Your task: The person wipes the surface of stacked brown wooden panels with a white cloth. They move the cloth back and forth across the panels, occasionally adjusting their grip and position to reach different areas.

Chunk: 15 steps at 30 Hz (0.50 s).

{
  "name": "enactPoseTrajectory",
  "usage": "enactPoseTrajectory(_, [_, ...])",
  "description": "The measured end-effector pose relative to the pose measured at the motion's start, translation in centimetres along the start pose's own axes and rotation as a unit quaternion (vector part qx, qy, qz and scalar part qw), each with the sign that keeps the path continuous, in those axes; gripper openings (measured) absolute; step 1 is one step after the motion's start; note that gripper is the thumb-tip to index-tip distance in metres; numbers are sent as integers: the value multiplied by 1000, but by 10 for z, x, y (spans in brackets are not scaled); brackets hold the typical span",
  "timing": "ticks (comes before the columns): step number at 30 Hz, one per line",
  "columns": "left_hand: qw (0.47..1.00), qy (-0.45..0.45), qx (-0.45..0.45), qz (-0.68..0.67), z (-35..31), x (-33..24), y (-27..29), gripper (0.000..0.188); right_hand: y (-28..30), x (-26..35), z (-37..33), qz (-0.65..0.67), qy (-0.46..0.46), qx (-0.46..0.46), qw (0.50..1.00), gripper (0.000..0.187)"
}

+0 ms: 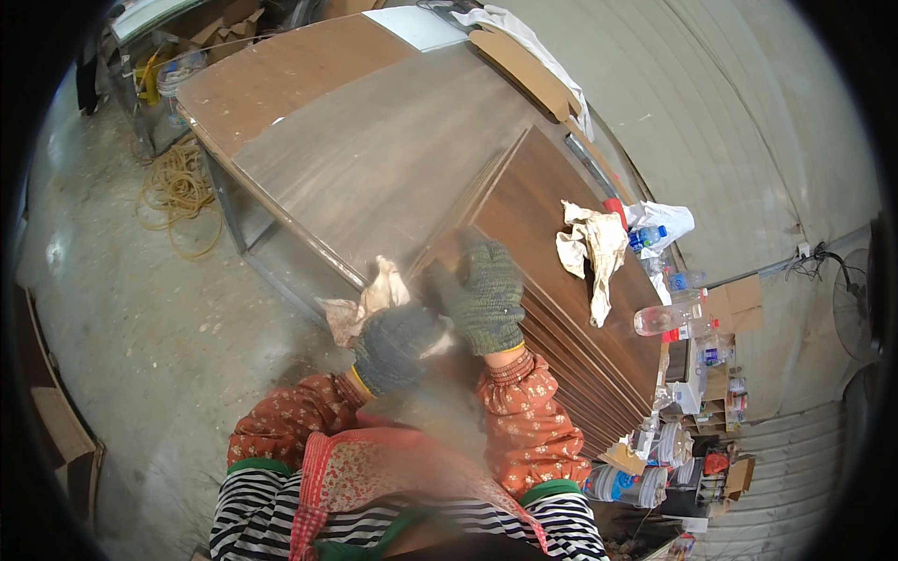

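Note:
Both my hands wear dark grey-green knitted gloves with yellow cuffs. My left hand (pixel 393 348) is closed around a cream rag (pixel 376 292), near the table's close corner. Part of the rag sticks out above the glove. My right hand (pixel 488 292) lies at the near left corner of a stack of brown panels (pixel 552 224), fingers stretched forward and thumb apart. Motion smears the gloves a little, and the right palm's underside is hidden. Another crumpled cream rag (pixel 596 251) rests on top of the stack.
The dusty worktable (pixel 346 140) stretches ahead, with a cardboard piece (pixel 524 70) at its far right. Plastic bottles (pixel 659 318) stand beyond the stack's right side. A coiled yellow hose (pixel 178 187) lies on the floor at left. A fan (pixel 853 299) stands far right.

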State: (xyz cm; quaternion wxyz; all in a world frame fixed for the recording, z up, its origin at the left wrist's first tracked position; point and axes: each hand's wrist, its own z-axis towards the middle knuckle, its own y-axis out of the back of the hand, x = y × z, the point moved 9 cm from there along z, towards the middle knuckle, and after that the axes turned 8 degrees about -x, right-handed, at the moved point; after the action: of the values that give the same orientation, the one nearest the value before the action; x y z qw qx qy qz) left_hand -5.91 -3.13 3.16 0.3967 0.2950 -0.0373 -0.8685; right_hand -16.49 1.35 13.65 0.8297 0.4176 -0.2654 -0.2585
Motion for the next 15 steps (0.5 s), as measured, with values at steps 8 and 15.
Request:
enactPoseTrajectory(8, [985,-115,-24,128,-38,4,-24,49,56,-10,-33,-60,-22,-51,997,27])
enactPoseTrajectory(15, [985,-108,-44,129,-30,-4,-19,42,29,19,-20,-102,114,-100,983,27])
